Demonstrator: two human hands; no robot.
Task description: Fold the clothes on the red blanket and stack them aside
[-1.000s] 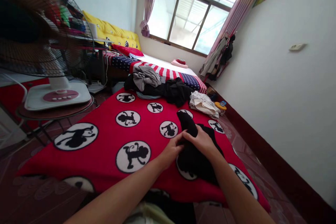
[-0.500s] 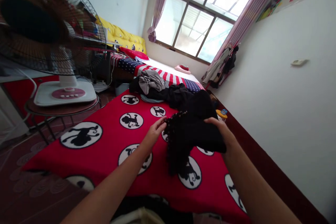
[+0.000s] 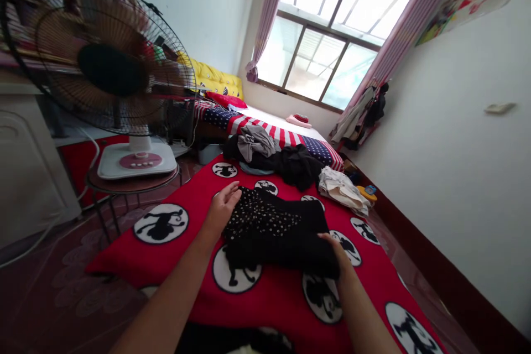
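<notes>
A black garment (image 3: 274, 232) with a white-dotted part lies flat on the red blanket (image 3: 286, 298) printed with black monkeys in white circles. My left hand (image 3: 222, 210) rests flat on the garment's dotted left edge, fingers spread. My right hand (image 3: 338, 254) grips the garment's near right corner, its fingers partly hidden under the cloth.
A heap of dark and grey clothes (image 3: 274, 157) and a cream cloth (image 3: 342, 191) lie at the blanket's far end. A standing fan (image 3: 112, 72) sits on a small round table (image 3: 128, 182) to the left. A white wall (image 3: 456, 177) runs along the right.
The garment was lifted off the blanket half a second ago and now lies spread flat, dotted side showing. My left hand moved onto its left edge; my right hand came down to the near corner.
</notes>
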